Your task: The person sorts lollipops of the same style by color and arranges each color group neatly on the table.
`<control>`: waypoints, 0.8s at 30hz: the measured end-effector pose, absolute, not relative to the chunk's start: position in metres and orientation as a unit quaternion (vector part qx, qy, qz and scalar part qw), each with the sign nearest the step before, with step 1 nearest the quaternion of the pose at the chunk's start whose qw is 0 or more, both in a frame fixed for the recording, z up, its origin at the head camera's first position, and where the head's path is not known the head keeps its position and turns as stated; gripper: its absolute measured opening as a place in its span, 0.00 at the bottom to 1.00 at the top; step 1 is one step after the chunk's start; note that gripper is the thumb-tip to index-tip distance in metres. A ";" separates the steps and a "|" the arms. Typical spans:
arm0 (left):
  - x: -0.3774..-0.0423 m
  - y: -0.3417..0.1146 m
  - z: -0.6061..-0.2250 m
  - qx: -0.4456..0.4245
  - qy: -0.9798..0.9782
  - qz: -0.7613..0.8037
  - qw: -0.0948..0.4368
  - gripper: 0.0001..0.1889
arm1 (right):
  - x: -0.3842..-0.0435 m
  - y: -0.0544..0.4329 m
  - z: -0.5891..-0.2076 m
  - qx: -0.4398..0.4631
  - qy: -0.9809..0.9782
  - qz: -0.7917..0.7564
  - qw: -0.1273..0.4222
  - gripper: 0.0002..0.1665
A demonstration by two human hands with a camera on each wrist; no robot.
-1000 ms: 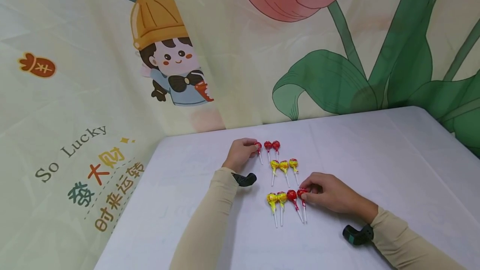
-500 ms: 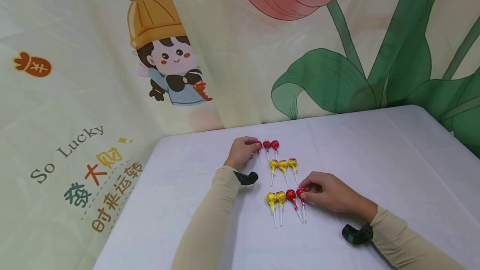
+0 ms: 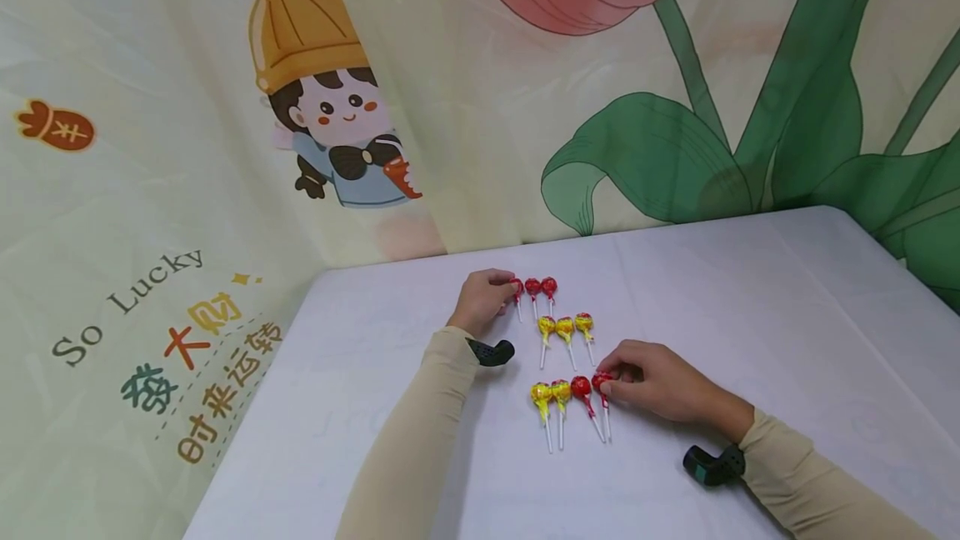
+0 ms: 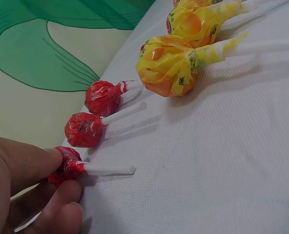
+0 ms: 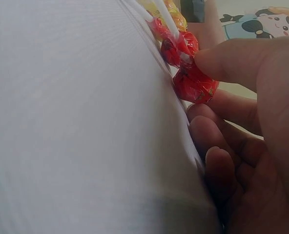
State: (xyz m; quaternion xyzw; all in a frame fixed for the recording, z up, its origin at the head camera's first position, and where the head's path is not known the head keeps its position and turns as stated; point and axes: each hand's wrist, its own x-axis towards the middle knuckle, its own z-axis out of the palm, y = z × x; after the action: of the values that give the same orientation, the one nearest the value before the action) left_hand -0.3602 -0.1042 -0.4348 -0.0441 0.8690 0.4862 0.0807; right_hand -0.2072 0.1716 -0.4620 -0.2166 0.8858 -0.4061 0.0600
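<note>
My left hand (image 3: 481,303) pinches the wrapped head of a red lollipop (image 4: 69,163) between thumb and fingers, at the left end of the back row. Two more red lollipops (image 4: 84,129) lie beside it, sticks toward me. Three yellow lollipops (image 3: 565,330) form the middle row. In the front row, two yellow lollipops (image 3: 541,394) lie left of two red ones. My right hand (image 3: 660,382) pinches the rightmost red lollipop (image 5: 197,85) by its head, as the right wrist view shows. Its stick rests on or close to the table; I cannot tell which.
A white cloth covers the table (image 3: 750,315). Behind it hangs a printed backdrop (image 3: 480,140) with a cartoon figure and a large flower. Black bands (image 3: 491,352) sit on both wrists.
The head view has shifted slightly, so the scene sits a little higher and further left. Both hands keep hold of the same red lollipops, and the rows look unchanged.
</note>
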 end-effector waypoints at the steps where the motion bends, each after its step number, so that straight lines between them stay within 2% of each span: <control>1: -0.360 -0.104 -0.435 -0.044 0.869 0.487 0.081 0.15 | -0.207 0.172 -0.462 -0.217 0.886 -0.406 0.059 0.14; 24: -0.359 -0.106 -0.436 -0.033 0.869 0.487 0.079 0.14 | -0.208 0.172 -0.462 -0.214 0.884 -0.411 0.062 0.14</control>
State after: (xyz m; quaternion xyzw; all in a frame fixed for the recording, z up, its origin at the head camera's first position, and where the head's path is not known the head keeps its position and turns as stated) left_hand -0.3586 -0.1062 -0.4361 -0.0326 0.8692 0.4871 0.0789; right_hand -0.2077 0.1716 -0.4622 -0.2142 0.8837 -0.4114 0.0622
